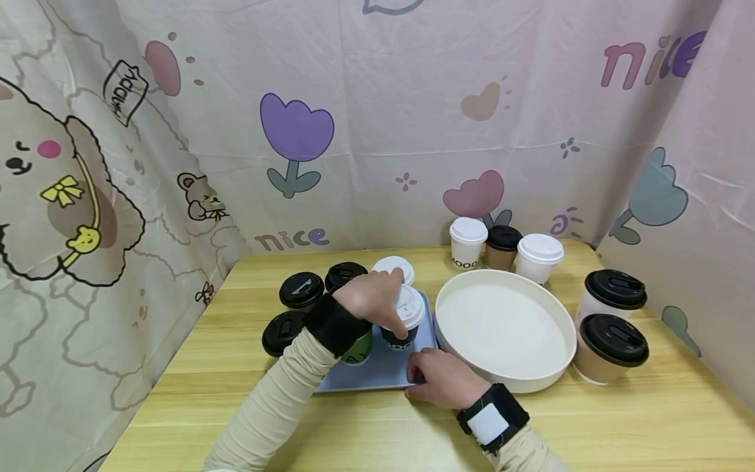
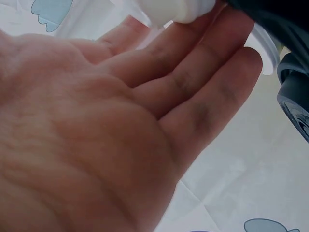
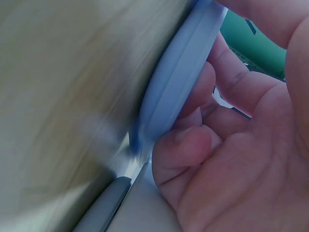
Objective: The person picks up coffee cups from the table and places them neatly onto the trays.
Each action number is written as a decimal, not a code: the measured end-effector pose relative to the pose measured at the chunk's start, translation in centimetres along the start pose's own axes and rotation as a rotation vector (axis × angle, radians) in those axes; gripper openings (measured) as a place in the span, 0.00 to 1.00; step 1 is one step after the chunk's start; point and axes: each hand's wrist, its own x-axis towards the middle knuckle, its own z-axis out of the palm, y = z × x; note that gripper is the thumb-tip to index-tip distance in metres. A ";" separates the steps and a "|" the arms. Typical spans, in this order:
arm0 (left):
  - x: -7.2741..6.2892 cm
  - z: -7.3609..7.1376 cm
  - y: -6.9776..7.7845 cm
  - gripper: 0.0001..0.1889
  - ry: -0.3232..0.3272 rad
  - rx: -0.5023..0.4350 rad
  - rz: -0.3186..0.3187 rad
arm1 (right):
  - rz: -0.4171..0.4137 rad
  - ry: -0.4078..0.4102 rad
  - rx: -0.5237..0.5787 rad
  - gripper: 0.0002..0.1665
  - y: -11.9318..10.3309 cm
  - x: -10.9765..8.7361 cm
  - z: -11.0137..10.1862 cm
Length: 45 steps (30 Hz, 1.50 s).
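Observation:
My left hand [image 1: 373,296] grips a dark paper cup [image 1: 398,338] with a white lid, thumb on the near side and fingers round behind. The cup is over the right part of a blue-grey tray [image 1: 377,375]. In the left wrist view the fingers of the left hand [image 2: 159,92] bend toward a white lid. At the tray's near right corner, my right hand [image 1: 444,379] holds the rim with curled fingers; the right wrist view shows that blue rim [image 3: 178,72] against the hand [image 3: 231,145]. A green cup [image 1: 358,351] stands on the tray, partly behind the left wrist.
A round cream tray [image 1: 506,328] sits right of the blue-grey one. Black-lidded cups [image 1: 301,290] and a white-lidded cup [image 1: 394,265] stand at the left and back. Behind the round tray are white cups [image 1: 467,242] and a brown cup [image 1: 501,248]; larger black-lidded cups [image 1: 610,347] stand at right.

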 end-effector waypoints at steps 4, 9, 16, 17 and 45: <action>0.0 0.0 0.0 0.44 -0.003 0.005 0.000 | -0.003 -0.002 -0.003 0.14 0.1 0.0 0.0; 0.1 0.2 0.1 0.45 -0.013 0.011 -0.007 | 0.002 -0.011 0.003 0.14 0.1 0.1 0.0; -0.1 0.5 0.3 0.44 -0.031 0.024 -0.024 | -0.003 -0.011 -0.002 0.13 0.1 0.0 0.0; -0.1 0.5 0.3 0.44 -0.035 0.026 -0.026 | -0.005 -0.010 -0.004 0.13 0.1 0.0 0.1; 0.1 0.4 0.3 0.41 -0.081 0.023 0.091 | 0.006 -0.019 0.015 0.13 -0.1 0.0 -0.1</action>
